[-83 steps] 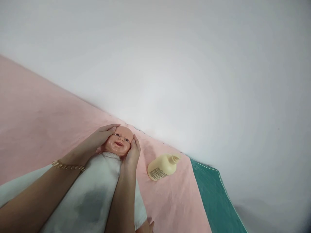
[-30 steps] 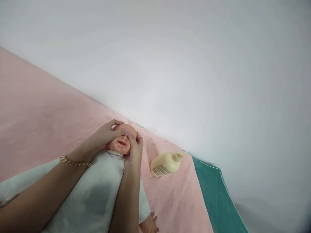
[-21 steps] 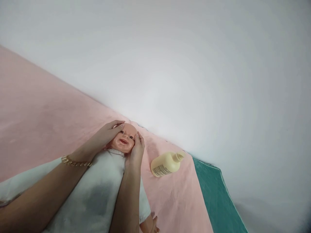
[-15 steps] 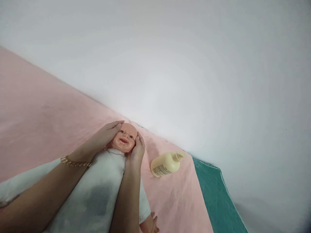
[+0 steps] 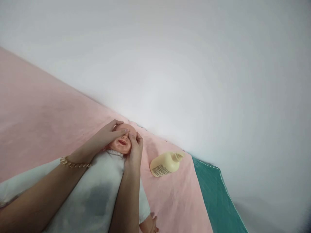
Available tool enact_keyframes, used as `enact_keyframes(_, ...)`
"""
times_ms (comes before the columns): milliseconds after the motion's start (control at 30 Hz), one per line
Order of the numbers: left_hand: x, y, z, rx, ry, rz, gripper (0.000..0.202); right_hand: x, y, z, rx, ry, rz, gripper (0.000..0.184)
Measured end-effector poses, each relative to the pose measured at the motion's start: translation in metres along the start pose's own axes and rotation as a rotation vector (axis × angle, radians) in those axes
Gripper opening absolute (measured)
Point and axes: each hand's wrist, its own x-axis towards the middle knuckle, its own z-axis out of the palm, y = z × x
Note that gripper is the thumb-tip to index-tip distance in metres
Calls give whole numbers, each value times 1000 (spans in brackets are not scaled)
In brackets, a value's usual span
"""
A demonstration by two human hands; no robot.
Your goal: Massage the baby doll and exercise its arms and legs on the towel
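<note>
The doll [image 5: 97, 189] lies on its back on a pink cloth [image 5: 175, 200], its head pointing away from the person and its body running down toward the lower edge of the view. It wears a white shirt [image 5: 104, 176] with a gathered collar; a dull grey patch shows on the front, and whether that is a mark or a shadow I cannot tell. The head is smooth, shiny and hairless, with a red, parted mouth. One white sleeve stretches out to the left, and at the right a bare plastic forearm [image 5: 145, 225] with small fingers comes out of the other sleeve.

The left hand [image 5: 105, 136], with a beaded bracelet [image 5: 74, 162] on its wrist, lies along one side of the head, its thumb parted from its fingers and laid across the brow. The right hand [image 5: 136, 147] rests on the other side, fingers bent, thumb also apart from them and on the brow. The thumb tips nearly meet and cover the doll's eyes.

Half a second ago the thumbs were out at the sides of the head and both eyes showed; the doll lies in much the same place as then.

A pale yellow bottle [image 5: 165, 165] with printed writing stands near the right hand. Past the cloth, a green strip of the surface [image 5: 213, 187] shows, edged in white. Beyond is a plain greyish-white wall [image 5: 194, 81].
</note>
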Motion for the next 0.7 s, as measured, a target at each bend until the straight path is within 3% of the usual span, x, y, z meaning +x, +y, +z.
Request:
enact_keyframes(200,7,-6,1,-38,35,-36,60,0,-1,3,44,52,48,58)
enact_keyframes(467,18,-19,2,-181,76,-28,50,-3,-10,7,132,94,83,32)
enact_keyframes(700,14,-15,3,-279,46,-9,56,-1,-10,7,164,102,105,34)
